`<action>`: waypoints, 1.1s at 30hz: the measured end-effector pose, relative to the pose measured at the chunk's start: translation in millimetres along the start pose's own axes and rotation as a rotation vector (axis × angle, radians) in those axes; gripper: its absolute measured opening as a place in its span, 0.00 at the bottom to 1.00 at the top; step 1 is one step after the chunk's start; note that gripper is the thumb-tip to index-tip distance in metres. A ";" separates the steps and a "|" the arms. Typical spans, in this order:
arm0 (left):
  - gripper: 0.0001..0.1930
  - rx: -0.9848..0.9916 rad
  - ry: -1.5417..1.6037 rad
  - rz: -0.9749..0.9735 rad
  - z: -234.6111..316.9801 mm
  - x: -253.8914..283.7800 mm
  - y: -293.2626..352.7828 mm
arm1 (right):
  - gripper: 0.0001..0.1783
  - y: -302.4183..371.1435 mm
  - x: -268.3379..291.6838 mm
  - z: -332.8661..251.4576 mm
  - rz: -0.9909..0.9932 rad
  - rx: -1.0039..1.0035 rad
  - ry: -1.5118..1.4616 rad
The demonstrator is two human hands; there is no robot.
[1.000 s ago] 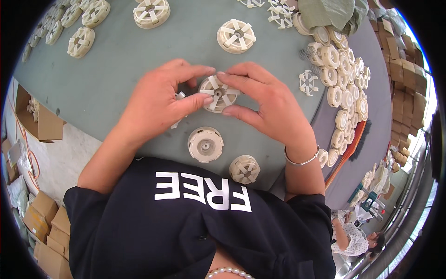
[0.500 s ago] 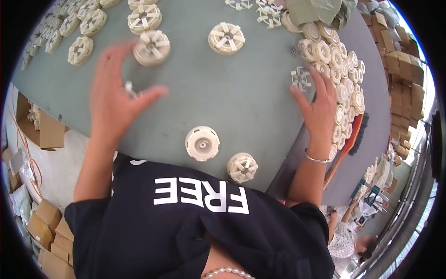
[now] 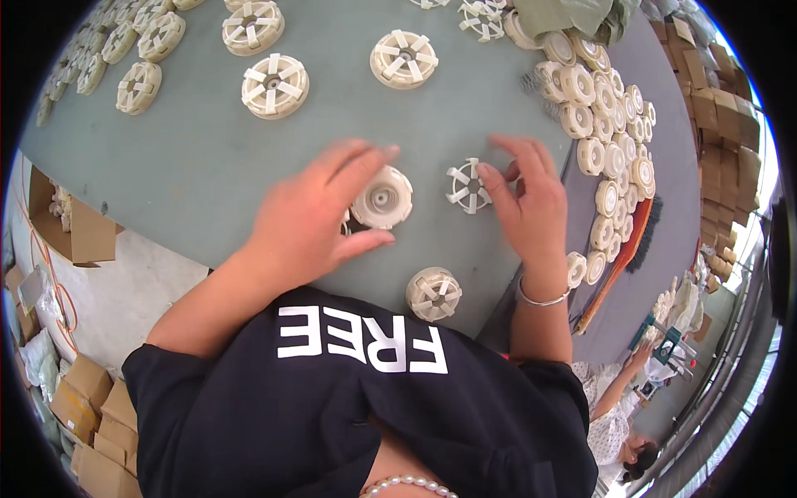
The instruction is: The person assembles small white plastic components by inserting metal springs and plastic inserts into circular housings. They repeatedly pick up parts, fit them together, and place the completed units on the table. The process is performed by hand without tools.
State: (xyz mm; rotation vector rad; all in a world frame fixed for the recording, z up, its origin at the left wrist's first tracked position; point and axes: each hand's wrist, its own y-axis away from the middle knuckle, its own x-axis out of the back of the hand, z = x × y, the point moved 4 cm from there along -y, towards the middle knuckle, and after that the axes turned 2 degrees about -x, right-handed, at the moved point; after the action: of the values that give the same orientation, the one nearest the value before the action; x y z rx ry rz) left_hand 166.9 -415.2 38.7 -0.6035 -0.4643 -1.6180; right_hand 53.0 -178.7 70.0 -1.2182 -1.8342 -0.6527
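Note:
My left hand (image 3: 311,212) curves round the left side of a round cream plastic housing (image 3: 397,199), thumb and fingers at its rim. Its hollow faces up, and coil-like rings show round its centre. Part of a white piece peeks out beneath that palm, mostly hidden. To the right, my right hand (image 3: 531,199) pinches a white spoked plastic ring (image 3: 470,186) by its edge, just apart from the housing. A cream housing with white spokes (image 3: 433,294) lies near my shirt. Two more spoked housings, one at left (image 3: 275,86) and one in the middle (image 3: 403,59), lie farther off.
Many cream round parts (image 3: 610,158) crowd the table's right side, beside an orange-handled brush (image 3: 618,266). Metal springs (image 3: 529,82), loose white spoked rings (image 3: 481,21) and a green cloth (image 3: 573,17) lie far right. Spoked housings (image 3: 139,88) stand in rows far left. Another person works beyond.
My left hand came down and right to the housing, which now sits farther from my body. My right hand brought the white spoked ring leftward from beside the piled parts.

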 end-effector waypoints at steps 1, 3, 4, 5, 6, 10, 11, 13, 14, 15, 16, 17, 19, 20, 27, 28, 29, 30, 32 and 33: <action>0.43 0.010 0.020 0.011 -1.0 1.6 -1.1 | 0.20 0.5 2.5 0.3 -0.061 0.050 -0.024; 0.44 0.025 0.052 0.021 -2.8 4.4 -0.9 | 0.28 1.1 8.2 7.7 -0.168 0.126 -0.074; 0.45 0.029 0.064 0.018 -4.0 5.8 0.2 | 0.32 1.1 9.3 11.5 -0.213 0.151 -0.098; 0.45 0.034 0.076 0.017 -5.0 7.1 1.2 | 0.34 1.2 8.1 15.2 -0.244 0.150 -0.120; 0.44 0.041 0.078 0.016 -5.1 9.5 1.4 | 0.37 2.1 6.5 17.1 -0.273 0.149 -0.144; 0.41 0.049 0.125 0.057 -6.5 16.5 3.1 | 0.34 1.3 3.8 0.7 -0.238 0.201 -0.215; 0.40 0.045 0.145 0.076 -7.2 17.5 3.7 | 0.34 1.4 1.1 -14.1 -0.221 0.281 -0.264; 0.38 0.038 0.197 0.077 -10.1 18.7 6.0 | 0.34 3.9 -9.2 -36.1 -0.228 0.400 -0.308; 0.37 0.038 0.205 0.077 -9.9 18.8 6.4 | 0.35 5.7 -15.9 -44.3 -0.253 0.441 -0.303; 0.35 0.036 0.214 0.076 -9.8 18.6 5.9 | 0.35 7.1 -20.3 -49.9 -0.276 0.482 -0.296; 0.34 0.040 0.205 0.076 -7.3 18.5 5.2 | 0.35 7.2 -23.3 -51.5 -0.276 0.496 -0.274; 0.33 0.033 0.196 0.081 -7.0 17.6 4.7 | 0.36 6.6 -26.2 -52.0 -0.277 0.510 -0.253; 0.31 0.015 0.176 0.102 -8.1 13.5 4.5 | 0.36 5.3 -29.0 -52.9 -0.290 0.521 -0.238; 0.30 0.001 0.165 0.116 -9.1 11.7 4.6 | 0.36 5.1 -29.2 -53.4 -0.299 0.515 -0.244; 0.29 -0.009 0.164 0.093 -11.5 10.0 3.7 | 0.36 7.3 -36.8 -54.0 -0.355 0.511 -0.279; 0.29 0.014 0.179 0.071 -9.5 12.6 3.1 | 0.36 8.3 -37.0 -54.1 -0.339 0.512 -0.284; 0.30 0.037 0.193 0.049 -8.5 14.6 2.8 | 0.36 10.7 -36.6 -54.8 -0.323 0.513 -0.289; 0.30 0.018 0.204 0.052 -8.0 16.3 2.5 | 0.36 12.2 -35.8 -55.5 -0.307 0.515 -0.292; 0.30 -0.009 0.220 0.055 -7.1 19.2 2.9 | 0.35 13.1 -34.0 -58.3 -0.302 0.523 -0.287; 0.30 -0.017 0.225 0.055 -6.3 19.9 3.8 | 0.35 14.4 -33.7 -58.7 -0.301 0.525 -0.285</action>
State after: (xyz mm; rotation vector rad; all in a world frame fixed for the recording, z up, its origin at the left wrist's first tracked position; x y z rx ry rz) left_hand 168.4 -435.0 46.1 -0.4366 -0.2666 -1.6164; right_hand 93.1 -235.1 72.2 -0.7177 -2.2656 -0.1287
